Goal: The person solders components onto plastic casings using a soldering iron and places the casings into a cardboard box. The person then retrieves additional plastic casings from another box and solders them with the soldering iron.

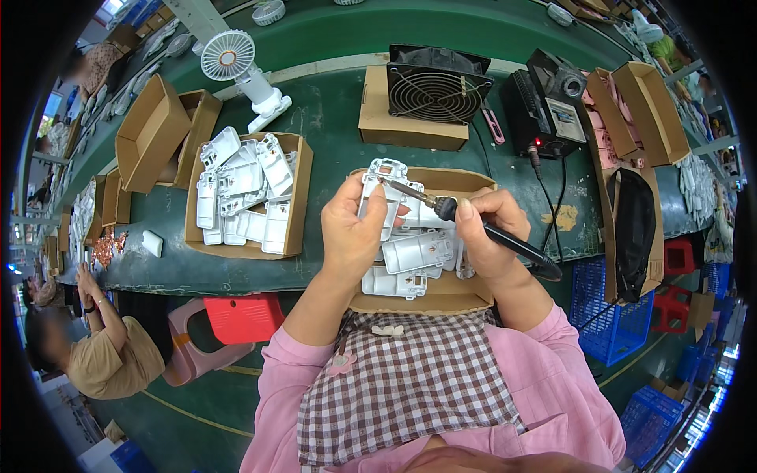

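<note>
My left hand (355,225) is closed on a white plastic housing (384,172), held up over a cardboard box. In my right hand (493,232) is a soldering iron (447,208) with a black handle, gripped like a pen. Its metal tip points left and meets the upper part of the housing, near a small coppery spot; whether it touches cannot be told. Below my hands the cardboard box (465,298) holds several similar white housings (416,251). To the left, another cardboard box (297,206) is heaped with white housings (240,180).
Behind the near box, a black fan (438,87) sits on a carton (374,106). A soldering station (544,110) with a red light stands right, its cable trailing down. A white handheld fan (240,71) stands back left. Another person (110,339) sits at the left.
</note>
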Demonstrator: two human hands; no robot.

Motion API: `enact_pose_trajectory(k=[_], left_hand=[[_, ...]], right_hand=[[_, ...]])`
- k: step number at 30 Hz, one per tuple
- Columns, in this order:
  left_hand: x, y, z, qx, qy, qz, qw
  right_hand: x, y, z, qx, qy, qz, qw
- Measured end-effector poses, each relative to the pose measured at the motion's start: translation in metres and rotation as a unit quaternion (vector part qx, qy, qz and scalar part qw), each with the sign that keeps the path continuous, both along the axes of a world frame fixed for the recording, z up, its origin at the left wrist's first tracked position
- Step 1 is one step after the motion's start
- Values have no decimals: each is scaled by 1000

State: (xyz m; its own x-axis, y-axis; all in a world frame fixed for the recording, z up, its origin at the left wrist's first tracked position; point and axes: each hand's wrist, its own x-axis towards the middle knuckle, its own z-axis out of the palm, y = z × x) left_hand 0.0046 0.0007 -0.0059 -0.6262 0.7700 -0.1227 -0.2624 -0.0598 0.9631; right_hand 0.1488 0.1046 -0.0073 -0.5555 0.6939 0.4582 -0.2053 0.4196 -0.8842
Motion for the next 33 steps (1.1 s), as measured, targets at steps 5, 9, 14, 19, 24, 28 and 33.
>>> enact_pose_trajectory(k=[5,9,14,19,24,28,33], left_hand=[[0,-1,-2,0,6,5,1000],[-1,1,-3,-10,-9,8,1000],[-4,1,-7,0,11,7,1000],[-7,-12,-2,-84,229,-40,969],[-68,-51,12,-125,566,160,799],[-155,-103,4,-330,670,259,612],[-179,-131,-15,-411,656,187,605]], right_hand=[[0,0,-1,-3,-5,7,1000],[-2,1,-2,-9,-3,3,1000],[2,1,-9,-7,52,-26,998],[2,2,-9,-28,84,-47,995],[9,2,-5,-21,69,-37,997],[13,4,-11,-35,61,-28,997],[17,6,-6,-55,42,-11,998]])
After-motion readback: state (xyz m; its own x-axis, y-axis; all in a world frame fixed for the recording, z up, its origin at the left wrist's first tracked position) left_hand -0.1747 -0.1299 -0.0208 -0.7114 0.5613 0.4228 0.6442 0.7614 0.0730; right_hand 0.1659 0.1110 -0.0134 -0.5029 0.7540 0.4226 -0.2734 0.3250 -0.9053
